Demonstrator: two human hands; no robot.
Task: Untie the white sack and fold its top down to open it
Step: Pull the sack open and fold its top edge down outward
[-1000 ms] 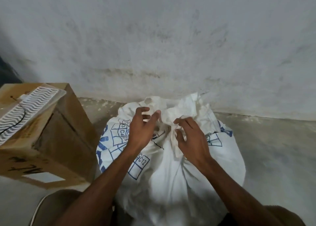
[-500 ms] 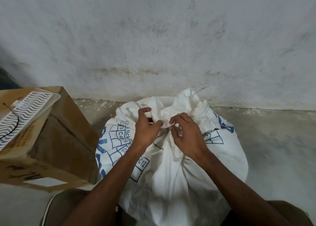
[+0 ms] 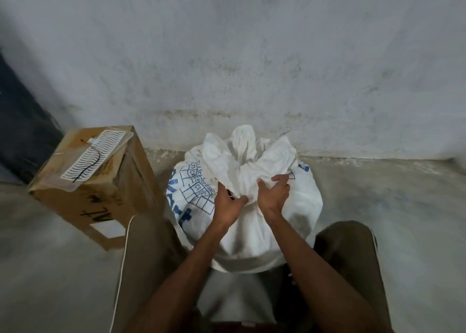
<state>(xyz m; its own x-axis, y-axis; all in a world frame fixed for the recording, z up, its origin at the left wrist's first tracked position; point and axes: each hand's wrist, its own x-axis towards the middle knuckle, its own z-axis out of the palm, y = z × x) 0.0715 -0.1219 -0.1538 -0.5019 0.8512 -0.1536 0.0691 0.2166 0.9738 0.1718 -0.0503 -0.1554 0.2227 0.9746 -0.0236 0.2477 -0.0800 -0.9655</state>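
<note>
Both hands, left point(image 3: 228, 202) and right point(image 3: 273, 194), gripping white sack point(image 3: 297, 206) neck, cardboard box point(image 3: 100, 191) just left, wall point(image 3: 252, 55) behind

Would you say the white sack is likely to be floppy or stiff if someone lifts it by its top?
Probably floppy: the white sack's gathered top crumples in loose folds. Its bulging body suggests weight, so it would likely sag rather than tip.

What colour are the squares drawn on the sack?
Blue, printed on the white sack; the head view shows them.
</note>
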